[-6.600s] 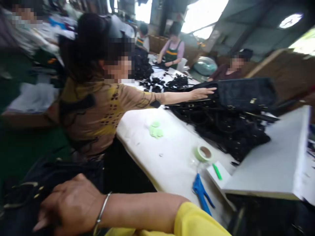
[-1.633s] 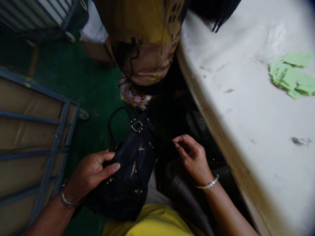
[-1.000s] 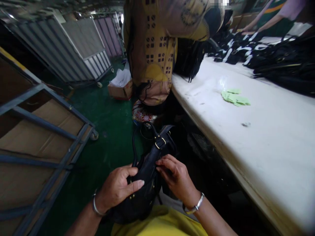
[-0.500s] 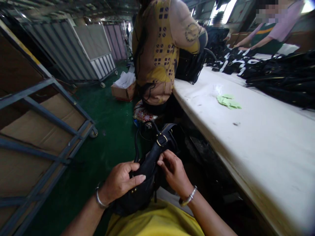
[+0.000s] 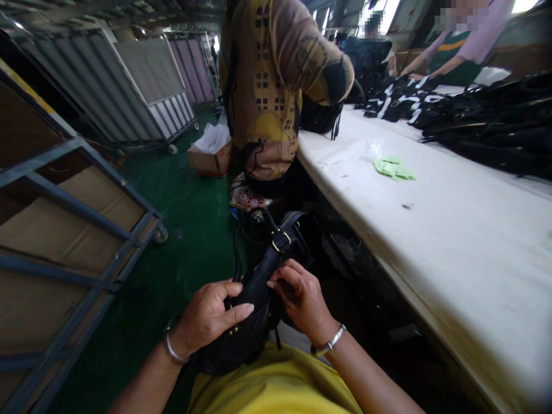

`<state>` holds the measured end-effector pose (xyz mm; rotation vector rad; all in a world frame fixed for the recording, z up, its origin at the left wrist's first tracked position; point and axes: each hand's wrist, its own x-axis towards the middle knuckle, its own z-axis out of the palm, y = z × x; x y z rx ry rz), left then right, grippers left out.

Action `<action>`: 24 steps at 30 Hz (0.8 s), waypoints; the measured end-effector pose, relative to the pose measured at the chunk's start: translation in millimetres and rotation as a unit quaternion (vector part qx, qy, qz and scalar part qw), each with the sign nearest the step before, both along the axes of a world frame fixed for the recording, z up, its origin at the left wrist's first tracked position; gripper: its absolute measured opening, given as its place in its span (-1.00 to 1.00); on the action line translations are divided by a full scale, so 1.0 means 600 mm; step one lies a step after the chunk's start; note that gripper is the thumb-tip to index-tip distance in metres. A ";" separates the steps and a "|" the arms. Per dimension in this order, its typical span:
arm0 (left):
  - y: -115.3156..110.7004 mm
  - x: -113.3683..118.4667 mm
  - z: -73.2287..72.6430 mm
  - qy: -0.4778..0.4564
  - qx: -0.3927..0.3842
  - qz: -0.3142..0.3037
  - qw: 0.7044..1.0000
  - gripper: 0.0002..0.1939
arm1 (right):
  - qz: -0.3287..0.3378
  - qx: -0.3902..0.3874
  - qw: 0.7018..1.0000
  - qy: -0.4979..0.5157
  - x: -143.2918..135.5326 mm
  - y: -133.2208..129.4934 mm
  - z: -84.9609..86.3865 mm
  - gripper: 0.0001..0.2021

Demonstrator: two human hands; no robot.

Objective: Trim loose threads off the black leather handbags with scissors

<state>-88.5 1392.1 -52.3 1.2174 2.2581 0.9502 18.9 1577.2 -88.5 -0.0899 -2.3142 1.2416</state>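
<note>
A black bag (image 5: 254, 305) with handles and a gold-coloured buckle rests on the lap, over a yellow garment (image 5: 276, 382). My left hand (image 5: 211, 316) grips the bag's left side, its thumb lying across the black material. On the right side of the bag, the fingers of my right hand (image 5: 299, 290) are pinched together at the edge, below the buckle (image 5: 281, 242). Whatever small part lies between those fingertips is hidden. Both wrists wear a silver bracelet.
A long white table (image 5: 431, 230) runs along the right, with green pieces (image 5: 394, 168) and piled black bags (image 5: 495, 126). A person in a patterned top (image 5: 263, 92) sits ahead. Metal-framed carts (image 5: 77, 213) stand left; a cardboard box (image 5: 210, 160) is on the floor.
My right hand has shifted slightly left and down along the bag's edge. My left hand keeps its hold. The view has moved a little, and the seated person's arm has shifted.
</note>
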 end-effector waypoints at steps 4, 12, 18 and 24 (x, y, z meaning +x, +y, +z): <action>-0.001 0.000 -0.004 0.001 0.002 0.002 1.000 -0.61 | -0.020 0.067 0.997 -0.008 -0.011 0.003 -0.002 -0.86; -0.005 -0.005 -0.009 -0.021 0.016 0.014 1.000 -0.60 | -0.027 -0.063 0.998 -0.012 -0.012 0.025 -0.010 -0.79; -0.003 -0.006 -0.011 -0.013 0.007 0.010 1.000 -0.59 | -0.032 0.009 0.999 -0.004 -0.010 0.017 -0.002 -0.91; 0.002 -0.004 -0.008 -0.003 0.002 0.015 1.000 -0.61 | -0.041 0.102 0.994 -0.025 -0.018 0.011 -0.002 -0.85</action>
